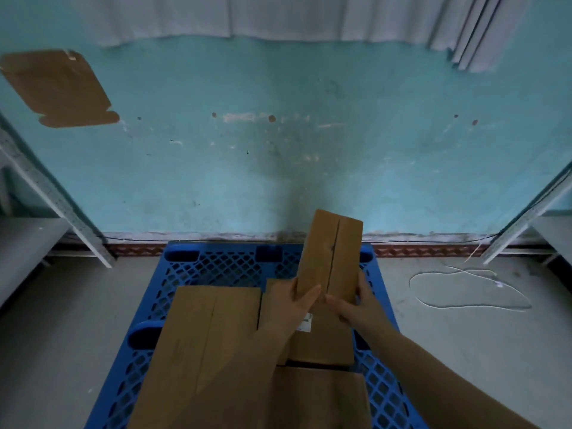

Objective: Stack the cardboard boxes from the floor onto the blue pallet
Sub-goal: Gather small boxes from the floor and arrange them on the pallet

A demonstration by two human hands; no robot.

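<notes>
I hold a narrow cardboard box with both hands above the far right part of the blue pallet. My left hand grips its near left corner, thumb on top. My right hand grips its near right corner. The box has a slit down its top and points away from me toward the wall. On the pallet lie a large cardboard box at the left, a smaller box with a white label under my hands, and another box at the near edge.
A turquoise wall stands just behind the pallet. Grey metal shelving flanks the left, and more shelving the right. A loose white cord lies on the floor at the right. A flat piece of cardboard hangs on the wall at the upper left.
</notes>
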